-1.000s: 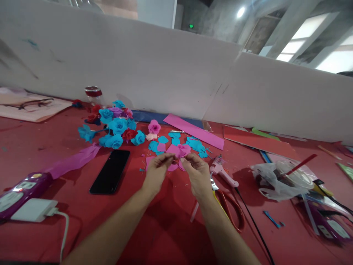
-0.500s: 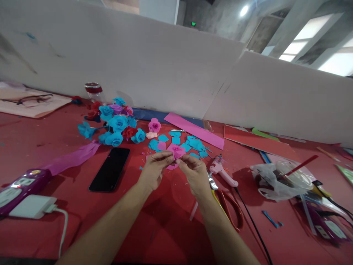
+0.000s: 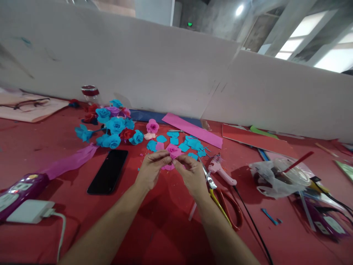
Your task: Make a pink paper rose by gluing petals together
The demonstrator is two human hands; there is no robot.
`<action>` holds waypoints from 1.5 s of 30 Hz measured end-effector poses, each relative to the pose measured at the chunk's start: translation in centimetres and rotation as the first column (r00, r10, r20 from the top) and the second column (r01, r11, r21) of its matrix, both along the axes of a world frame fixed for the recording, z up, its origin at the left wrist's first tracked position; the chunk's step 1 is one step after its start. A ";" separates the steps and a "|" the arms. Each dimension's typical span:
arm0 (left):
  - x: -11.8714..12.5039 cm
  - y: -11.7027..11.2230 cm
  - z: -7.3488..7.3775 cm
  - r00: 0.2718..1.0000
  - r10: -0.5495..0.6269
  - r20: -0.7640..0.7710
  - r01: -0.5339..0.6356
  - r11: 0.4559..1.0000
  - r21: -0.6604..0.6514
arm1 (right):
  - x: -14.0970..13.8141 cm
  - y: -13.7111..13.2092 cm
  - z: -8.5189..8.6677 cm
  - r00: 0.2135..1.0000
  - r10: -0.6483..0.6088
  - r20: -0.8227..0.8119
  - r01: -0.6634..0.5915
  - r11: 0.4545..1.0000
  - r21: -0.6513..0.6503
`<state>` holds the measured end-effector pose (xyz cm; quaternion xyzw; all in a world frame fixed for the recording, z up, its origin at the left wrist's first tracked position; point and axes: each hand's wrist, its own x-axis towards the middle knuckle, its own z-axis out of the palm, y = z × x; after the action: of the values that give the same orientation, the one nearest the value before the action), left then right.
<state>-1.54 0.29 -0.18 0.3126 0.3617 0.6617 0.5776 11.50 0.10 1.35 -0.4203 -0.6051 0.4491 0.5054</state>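
Between my two hands is a pink paper flower [image 3: 173, 150], held above the red table. My left hand [image 3: 154, 166] pinches its left side with thumb and fingertips, and my right hand [image 3: 191, 172] pinches the lower right side. The fingers hide the flower's base. Loose pink petals [image 3: 167, 167] lie just beneath. Blue paper petals [image 3: 193, 142] are scattered behind the hands. To the right of my right hand lie scissors [image 3: 224, 206] with red and yellow handles, and a pink glue gun [image 3: 220, 170] with a black cord.
On the left are a bunch of blue, red and purple paper flowers [image 3: 116, 126], a black phone [image 3: 108, 172] and a purple power strip [image 3: 22, 193]. A pink paper strip [image 3: 193, 129] lies at the back. A bagged drink cup [image 3: 292, 173] stands right. A white partition [image 3: 154, 66] bounds the table.
The pink flower stays in both hands, its top turned slightly more upright. The whole view has shifted a little, and more of the scissor blades shows beside my right hand.
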 end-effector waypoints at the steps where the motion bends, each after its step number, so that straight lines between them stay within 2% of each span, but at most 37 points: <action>1: 0.0 0.0 0.0 1.000 -0.013 -0.009 0.013 1.000 0.018 | 0.0 -0.1 0.1 1.000 -0.007 0.008 0.007 1.000 0.011; 9: -0.1 0.0 -0.1 0.988 -0.082 -0.134 0.099 0.986 0.131 | -0.2 -0.6 0.8 0.986 -0.101 0.132 0.069 0.971 0.229; 14: -0.3 0.1 -0.5 0.982 -0.118 -0.146 0.133 0.986 0.096 | 0.1 -0.5 0.8 0.972 -0.207 0.115 0.164 0.939 0.302; 17: -0.6 0.1 -0.6 0.980 -0.127 -0.153 0.140 0.987 0.076 | 0.4 -0.4 1.2 0.972 -0.194 0.129 0.141 0.931 0.335; 21: -1.1 0.3 -0.8 0.977 -0.083 -0.195 0.107 0.988 0.116 | 0.8 -0.5 1.9 0.982 -0.091 0.164 0.044 0.962 0.268; 23: -1.3 0.4 -1.0 0.973 -0.049 -0.223 0.086 0.984 0.157 | 1.0 -0.5 2.0 0.993 -0.023 0.118 0.000 0.980 0.197; 26: -1.5 0.6 -1.4 0.949 -0.050 -0.310 0.117 0.973 0.201 | 1.2 -0.4 1.9 0.993 0.059 -0.104 -0.056 0.998 0.027; 28: -1.7 0.6 -1.5 0.914 -0.076 -0.398 0.166 0.966 0.198 | 1.2 -0.3 1.8 0.965 0.033 -0.260 -0.060 0.993 -0.097; 31: -1.8 0.5 -1.5 0.868 -0.105 -0.485 0.216 0.960 0.178 | 1.3 -0.2 2.0 0.935 0.010 -0.354 -0.091 0.973 -0.214; 34: -1.7 0.4 -1.5 0.850 -0.134 -0.510 0.260 0.948 0.185 | 1.3 -0.1 2.4 0.929 0.071 -0.362 -0.159 0.963 -0.220; 41: -1.4 0.3 -1.5 0.878 -0.206 -0.433 0.323 0.921 0.219 | 1.3 -0.2 2.7 0.927 0.067 -0.369 -0.146 0.970 -0.192; 45: -1.5 0.3 -1.3 0.861 -0.235 -0.451 0.366 0.902 0.229 | 1.2 -0.3 2.7 0.924 0.082 -0.374 -0.168 0.965 -0.202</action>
<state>-3.06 0.63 -1.51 0.5842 0.3142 0.5288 0.5295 12.73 -0.20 4.09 -0.3463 -0.4711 0.6175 0.5262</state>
